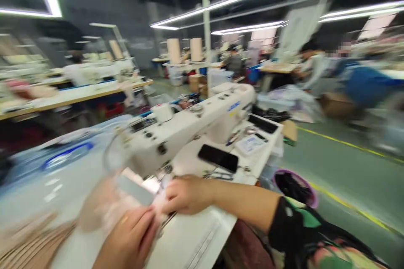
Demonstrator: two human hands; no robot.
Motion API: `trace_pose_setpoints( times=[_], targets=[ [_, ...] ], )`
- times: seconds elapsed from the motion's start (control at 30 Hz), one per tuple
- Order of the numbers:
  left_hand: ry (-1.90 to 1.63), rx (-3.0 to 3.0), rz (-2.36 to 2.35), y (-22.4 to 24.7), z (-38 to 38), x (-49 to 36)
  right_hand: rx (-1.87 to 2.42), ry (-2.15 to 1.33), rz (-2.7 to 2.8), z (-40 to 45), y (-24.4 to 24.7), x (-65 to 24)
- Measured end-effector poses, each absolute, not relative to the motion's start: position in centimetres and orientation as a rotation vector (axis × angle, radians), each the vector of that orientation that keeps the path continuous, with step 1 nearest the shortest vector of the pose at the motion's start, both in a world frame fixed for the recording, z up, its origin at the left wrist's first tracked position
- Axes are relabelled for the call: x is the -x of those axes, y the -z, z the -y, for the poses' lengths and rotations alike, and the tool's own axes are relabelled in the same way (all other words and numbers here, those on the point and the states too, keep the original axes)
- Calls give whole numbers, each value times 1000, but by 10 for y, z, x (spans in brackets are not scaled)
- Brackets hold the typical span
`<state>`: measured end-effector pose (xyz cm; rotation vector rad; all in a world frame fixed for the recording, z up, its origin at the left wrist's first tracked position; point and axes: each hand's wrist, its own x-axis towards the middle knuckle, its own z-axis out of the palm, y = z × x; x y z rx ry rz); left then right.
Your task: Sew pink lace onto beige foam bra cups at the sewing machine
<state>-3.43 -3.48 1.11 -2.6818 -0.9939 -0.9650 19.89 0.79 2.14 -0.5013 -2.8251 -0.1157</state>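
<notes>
Black patterned sleeve is right up close at bottom right, and its arm runs out to the right hand just in front of the needle end of a white sewing machine. That hand's grip is curled nearly closed, with a bit of pale pink fabric caught at the fingertips. Left hand comes up from the bottom edge, fingers close together on the same cloth; it's too blurry to tell whether that grip is pinching it or just pressing. The fabric itself sits on the bench beside the needle area, spreading off to the left behind the left hand. Over at bottom left there's a blurry batch of tan pieces. Right of the machine's needle end, a dark phone lies under the machine's arm, with a white box with blue print near it. Purple-rimmed bin full of dark stuff is down on the green floor, and a few blurred people are seated farther back.
</notes>
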Motion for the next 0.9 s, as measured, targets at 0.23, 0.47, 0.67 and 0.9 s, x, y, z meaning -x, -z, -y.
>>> trace_pose_setpoints(
  times=[0.23, 0.47, 0.67, 0.9],
  targets=[
    [669, 2838, 1229, -24, 59, 31, 457, -75, 2705, 0, -9, -217],
    [658, 2853, 1205, -22, 62, 30, 442, -160, 2707, 2, -10, -216],
    [620, 2867, 1200, -21, 61, 30, 388, -195, 2680, 3, -8, -218],
    [585, 2876, 1200, -20, 61, 31, 371, -198, 2682, 3, -7, -218]
  ],
)
